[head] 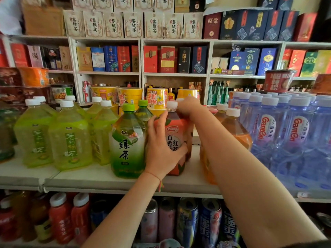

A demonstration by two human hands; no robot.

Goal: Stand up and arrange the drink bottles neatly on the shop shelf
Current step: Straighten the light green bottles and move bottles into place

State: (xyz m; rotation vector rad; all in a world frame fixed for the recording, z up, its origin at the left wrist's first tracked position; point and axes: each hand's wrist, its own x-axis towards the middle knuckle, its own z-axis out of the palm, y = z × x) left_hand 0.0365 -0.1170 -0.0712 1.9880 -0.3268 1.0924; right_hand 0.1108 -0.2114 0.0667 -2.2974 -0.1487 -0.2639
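A red-tea bottle [174, 129] with an orange label and white cap stands upright near the front of the white shelf [100, 178]. My left hand [162, 147] wraps around its left side, fingers and thumb curled on the label. My right hand [188, 106] reaches further back and grips the top of a second white-capped bottle standing right behind the first; that bottle is mostly hidden. A large green-tea bottle [128, 142] stands just left, touching my left hand. Amber tea bottles [234, 129] stand to the right, partly behind my right forearm.
Yellow-green drink bottles [69, 138] fill the shelf's left part. Shrink-wrapped water bottles [286, 129] crowd the right. Yellow noodle cups [157, 101] stand behind. Red bottles [60, 217] and cans [188, 219] line the lower shelf. Boxed goods fill the wall shelves [175, 74].
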